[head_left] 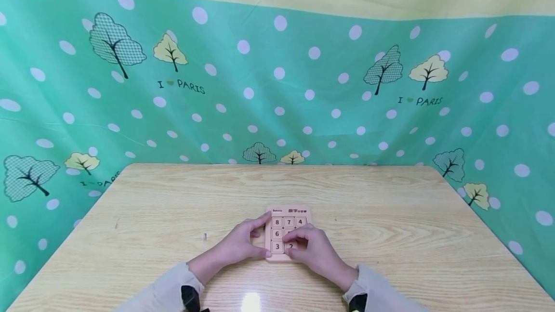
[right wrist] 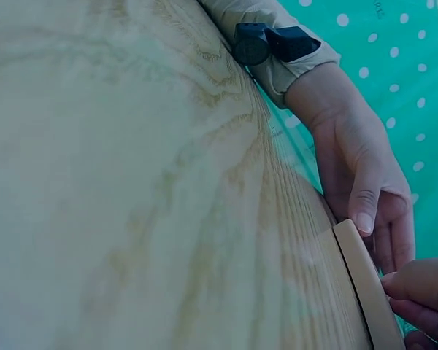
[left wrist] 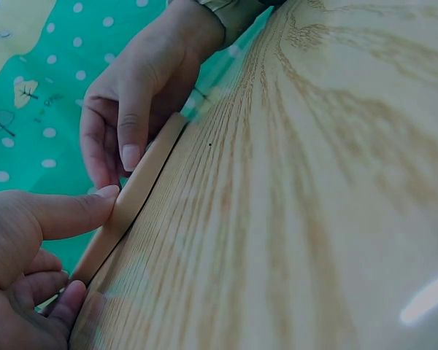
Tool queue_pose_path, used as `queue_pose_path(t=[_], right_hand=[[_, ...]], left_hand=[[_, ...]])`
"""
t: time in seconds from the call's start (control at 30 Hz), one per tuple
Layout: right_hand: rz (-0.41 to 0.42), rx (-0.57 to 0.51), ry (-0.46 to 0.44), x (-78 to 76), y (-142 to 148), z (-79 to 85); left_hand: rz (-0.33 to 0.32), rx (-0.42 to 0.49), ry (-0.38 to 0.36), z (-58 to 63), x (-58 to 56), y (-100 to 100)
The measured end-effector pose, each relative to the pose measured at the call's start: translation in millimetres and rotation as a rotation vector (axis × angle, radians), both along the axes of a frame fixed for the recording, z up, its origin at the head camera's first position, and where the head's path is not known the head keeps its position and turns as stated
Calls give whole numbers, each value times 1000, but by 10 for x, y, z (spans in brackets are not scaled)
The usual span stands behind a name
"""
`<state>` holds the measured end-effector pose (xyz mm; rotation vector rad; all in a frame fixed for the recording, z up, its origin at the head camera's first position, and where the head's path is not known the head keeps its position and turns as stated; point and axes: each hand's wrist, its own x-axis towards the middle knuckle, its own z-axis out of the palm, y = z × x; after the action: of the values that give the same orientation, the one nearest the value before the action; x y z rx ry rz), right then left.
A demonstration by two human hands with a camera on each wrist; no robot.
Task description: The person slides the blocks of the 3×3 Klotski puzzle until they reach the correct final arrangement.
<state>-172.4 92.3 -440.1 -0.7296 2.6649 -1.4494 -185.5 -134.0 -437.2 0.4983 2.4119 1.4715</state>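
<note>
A pink number sliding puzzle (head_left: 288,210) lies flat on the wooden table, with square tiles such as 8, 7, 4, 6 and 3 in view. My left hand (head_left: 236,243) holds the puzzle's left side, index finger at the upper corner and thumb at the lower one. Over its lower right part, my right hand (head_left: 315,250) has its bent index finger and thumb at the number 2 tile (head_left: 291,245). That hand hides several tiles at the right. In the left wrist view, the board's edge (left wrist: 139,182) sits low on the tabletop.
The wood-grain table (head_left: 368,196) runs back to a green dotted curtain (head_left: 277,95) with printed trees. A small dark mark (head_left: 205,236) lies left of the puzzle. Light sleeves (head_left: 162,288) and black wrist cameras (head_left: 191,297) are at the front.
</note>
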Motion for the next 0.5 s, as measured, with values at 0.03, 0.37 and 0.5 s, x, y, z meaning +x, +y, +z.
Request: queue_pose_path(t=[0.03,0.37,0.5], right_hand=[[0,3,1,0,4,3],[-21,18,13,23,100,19],[-34,32,10,23,149,22]], left_hand=[[0,1,0,2,-1,1],[15,-17,2,-8,-1,20],[31,-33,11,-8,5,23]])
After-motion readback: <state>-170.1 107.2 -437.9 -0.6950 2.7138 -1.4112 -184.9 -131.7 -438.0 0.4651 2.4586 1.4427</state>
